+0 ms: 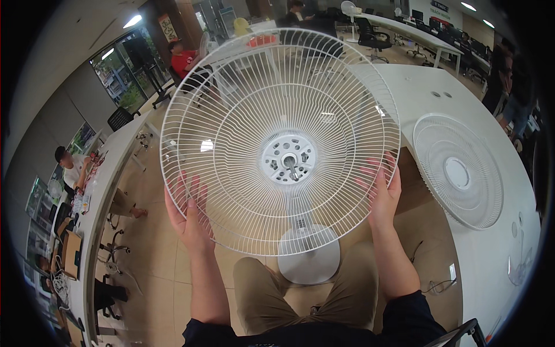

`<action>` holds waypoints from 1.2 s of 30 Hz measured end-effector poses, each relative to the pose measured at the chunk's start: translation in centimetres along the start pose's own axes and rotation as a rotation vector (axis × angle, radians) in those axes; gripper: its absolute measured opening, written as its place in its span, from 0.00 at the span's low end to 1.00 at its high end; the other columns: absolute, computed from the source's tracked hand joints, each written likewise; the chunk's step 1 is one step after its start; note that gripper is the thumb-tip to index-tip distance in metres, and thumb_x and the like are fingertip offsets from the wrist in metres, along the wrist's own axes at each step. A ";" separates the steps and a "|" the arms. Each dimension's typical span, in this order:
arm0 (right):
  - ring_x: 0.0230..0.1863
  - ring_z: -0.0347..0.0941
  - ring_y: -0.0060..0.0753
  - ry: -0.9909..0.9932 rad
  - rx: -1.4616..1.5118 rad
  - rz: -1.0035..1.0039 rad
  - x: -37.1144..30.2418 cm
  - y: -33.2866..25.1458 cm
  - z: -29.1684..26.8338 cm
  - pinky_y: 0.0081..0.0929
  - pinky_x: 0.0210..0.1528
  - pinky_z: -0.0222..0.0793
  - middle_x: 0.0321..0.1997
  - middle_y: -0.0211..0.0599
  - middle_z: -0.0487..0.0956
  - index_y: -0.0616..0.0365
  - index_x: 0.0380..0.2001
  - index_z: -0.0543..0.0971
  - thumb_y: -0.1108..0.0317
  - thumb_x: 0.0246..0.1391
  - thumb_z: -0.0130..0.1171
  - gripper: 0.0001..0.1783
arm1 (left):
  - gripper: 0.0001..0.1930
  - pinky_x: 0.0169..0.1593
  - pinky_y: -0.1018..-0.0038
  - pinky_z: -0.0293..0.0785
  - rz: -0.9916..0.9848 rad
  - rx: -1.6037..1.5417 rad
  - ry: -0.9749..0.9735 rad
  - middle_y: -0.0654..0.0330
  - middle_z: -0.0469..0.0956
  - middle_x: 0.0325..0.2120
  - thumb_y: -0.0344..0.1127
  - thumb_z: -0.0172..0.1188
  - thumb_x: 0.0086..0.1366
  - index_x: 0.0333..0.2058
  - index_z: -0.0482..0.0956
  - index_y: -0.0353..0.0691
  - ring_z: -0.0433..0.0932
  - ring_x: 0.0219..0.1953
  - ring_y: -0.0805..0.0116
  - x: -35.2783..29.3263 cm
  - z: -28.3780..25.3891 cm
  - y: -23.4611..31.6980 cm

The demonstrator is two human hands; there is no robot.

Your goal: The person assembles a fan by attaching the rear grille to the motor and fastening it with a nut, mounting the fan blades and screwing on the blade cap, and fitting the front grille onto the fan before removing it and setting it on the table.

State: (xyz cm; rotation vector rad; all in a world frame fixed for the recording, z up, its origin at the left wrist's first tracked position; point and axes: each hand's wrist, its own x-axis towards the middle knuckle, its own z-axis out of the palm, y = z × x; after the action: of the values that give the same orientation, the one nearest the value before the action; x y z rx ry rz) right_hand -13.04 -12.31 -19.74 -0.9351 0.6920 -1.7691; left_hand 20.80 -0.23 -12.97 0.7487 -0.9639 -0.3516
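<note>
A large round white wire fan grille (254, 110) is in front of me, its open side facing up toward me. My left hand (192, 222) grips its lower left rim, with thumb inside and fingers behind the wires. My right hand (384, 196) holds the right rim in the same way. At the grille's middle, a metal shaft pokes through the white hub plate (282, 165). Below stands the fan's pole with its round white base (312, 260) on the floor before my knees. Whether the grille sits flush on the motor is hidden.
On the white table (404, 87) to my right lies a second grille (480, 168) with a solid round centre. A clear fan blade (520, 260) rests farther along it. A cardboard box (409, 179) and a cable (439, 285) are below. People work at other tables.
</note>
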 end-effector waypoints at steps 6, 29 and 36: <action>0.55 0.76 0.34 0.003 -0.034 0.030 0.0 -0.3 0.8 0.37 0.53 0.80 0.59 0.42 0.75 0.56 0.69 0.61 0.64 0.72 0.48 0.25 | 0.31 0.69 0.54 0.66 -0.032 -0.031 0.012 0.45 0.60 0.69 0.22 0.46 0.73 0.72 0.49 0.35 0.65 0.68 0.49 0.3 -0.2 -0.6; 0.48 0.77 0.30 -0.075 -0.179 -0.032 0.7 1.9 -1.5 0.28 0.45 0.79 0.56 0.38 0.76 0.55 0.67 0.61 0.72 0.69 0.50 0.25 | 0.33 0.65 0.56 0.69 0.023 0.153 -0.063 0.44 0.61 0.68 0.20 0.48 0.70 0.72 0.51 0.38 0.67 0.67 0.48 0.6 -0.8 -1.0; 0.49 0.77 0.32 -0.148 -0.137 -0.042 -0.6 2.5 -1.3 0.31 0.45 0.79 0.57 0.39 0.73 0.53 0.70 0.56 0.73 0.67 0.53 0.32 | 0.34 0.66 0.59 0.67 -0.119 0.153 0.012 0.49 0.63 0.67 0.21 0.53 0.69 0.71 0.54 0.38 0.67 0.67 0.53 -1.5 -1.8 -0.6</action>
State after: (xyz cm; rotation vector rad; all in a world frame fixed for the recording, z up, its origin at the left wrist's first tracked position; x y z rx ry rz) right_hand -12.72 -12.58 -22.61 -1.1690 0.7092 -1.6850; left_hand 21.56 0.94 -14.97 0.9489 -0.9449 -0.3795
